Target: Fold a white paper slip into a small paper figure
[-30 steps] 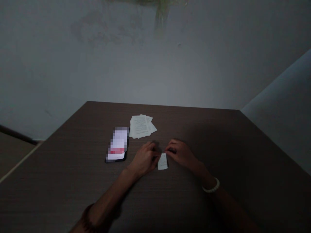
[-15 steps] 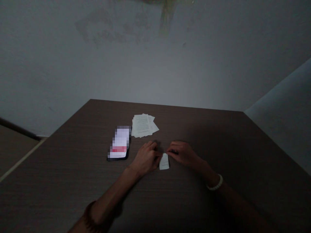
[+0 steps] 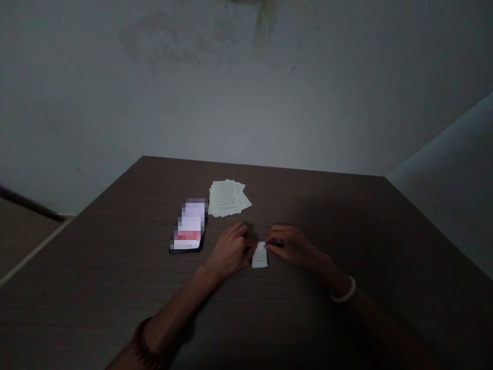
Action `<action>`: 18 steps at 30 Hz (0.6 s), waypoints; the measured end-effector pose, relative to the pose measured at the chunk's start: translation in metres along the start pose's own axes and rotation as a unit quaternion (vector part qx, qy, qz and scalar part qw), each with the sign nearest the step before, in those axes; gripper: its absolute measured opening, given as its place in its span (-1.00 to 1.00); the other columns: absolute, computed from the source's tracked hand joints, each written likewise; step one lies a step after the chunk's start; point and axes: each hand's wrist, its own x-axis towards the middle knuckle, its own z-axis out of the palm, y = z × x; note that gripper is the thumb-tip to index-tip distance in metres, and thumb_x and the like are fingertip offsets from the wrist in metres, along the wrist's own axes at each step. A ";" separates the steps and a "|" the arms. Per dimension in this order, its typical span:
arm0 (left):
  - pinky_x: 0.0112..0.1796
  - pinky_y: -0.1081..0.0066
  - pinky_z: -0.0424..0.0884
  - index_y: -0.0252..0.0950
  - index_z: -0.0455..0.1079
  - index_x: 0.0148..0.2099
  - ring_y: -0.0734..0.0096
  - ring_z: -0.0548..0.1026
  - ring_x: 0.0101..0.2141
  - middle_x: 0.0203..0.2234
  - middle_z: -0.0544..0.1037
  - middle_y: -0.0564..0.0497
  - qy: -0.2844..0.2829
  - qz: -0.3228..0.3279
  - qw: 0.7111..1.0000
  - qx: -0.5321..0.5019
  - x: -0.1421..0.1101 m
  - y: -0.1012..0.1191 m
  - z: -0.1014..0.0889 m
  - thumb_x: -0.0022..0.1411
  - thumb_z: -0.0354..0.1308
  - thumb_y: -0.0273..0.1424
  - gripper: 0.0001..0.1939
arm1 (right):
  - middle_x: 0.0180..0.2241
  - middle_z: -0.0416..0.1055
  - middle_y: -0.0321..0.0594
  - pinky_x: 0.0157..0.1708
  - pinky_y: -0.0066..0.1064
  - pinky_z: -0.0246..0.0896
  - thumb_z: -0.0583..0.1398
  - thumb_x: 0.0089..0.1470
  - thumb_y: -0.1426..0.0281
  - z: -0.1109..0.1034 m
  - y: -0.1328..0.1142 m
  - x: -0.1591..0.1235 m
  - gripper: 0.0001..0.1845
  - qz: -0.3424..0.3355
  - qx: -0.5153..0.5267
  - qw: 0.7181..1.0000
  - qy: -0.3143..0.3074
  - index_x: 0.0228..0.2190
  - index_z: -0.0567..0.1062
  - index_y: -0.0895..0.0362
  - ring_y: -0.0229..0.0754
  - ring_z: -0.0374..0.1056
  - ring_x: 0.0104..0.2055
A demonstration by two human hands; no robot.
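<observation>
A small piece of white paper (image 3: 260,257), apparently folded, lies on the brown table between my hands. Faint print shows near its lower edge. My left hand (image 3: 231,249) rests at its left side, with the thumb and fingers closed on the upper left edge. From the other side, my right hand (image 3: 290,243) pinches the upper right corner between thumb and forefinger. The fingertips of both hands nearly meet at the paper's top end. A dark gap or shadow under the right fingers is too dim to make out.
Beyond my left hand lies a loose stack of printed paper sheets (image 3: 225,199). A phone (image 3: 189,226) with a lit, blurred screen sits left of the stack. The wooden table (image 3: 115,288) ends at a stained grey wall (image 3: 269,113).
My right hand has shifted very slightly at the paper's upper right corner. My left hand and the paper stay almost in place, and the view has tilted a little.
</observation>
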 end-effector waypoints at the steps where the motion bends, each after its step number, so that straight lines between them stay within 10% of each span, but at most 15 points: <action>1: -0.23 0.27 0.29 -0.19 0.58 -0.30 0.19 0.35 -0.21 -0.34 0.40 -0.08 -0.001 -0.001 1.000 -0.001 0.000 0.000 0.000 0.28 0.12 -0.38 -0.80 | -0.35 0.47 -0.26 -0.34 -0.46 0.20 0.30 0.08 0.42 0.000 -0.001 -0.001 -0.94 0.002 0.002 1.000 0.000 -0.33 0.55 0.12 -0.24 0.39 -0.34; 18: -0.20 0.25 0.30 -0.15 0.59 -0.24 0.16 0.35 -0.18 -0.31 0.41 -0.07 0.007 -0.012 1.000 -0.009 0.000 -0.003 0.003 0.28 0.13 -0.36 -0.81 | -0.27 0.47 -0.23 -0.25 -0.42 0.26 0.28 0.10 0.37 -0.004 -0.021 -0.014 -0.92 0.011 -0.006 1.000 -0.028 -0.30 0.54 0.10 -0.22 0.40 -0.25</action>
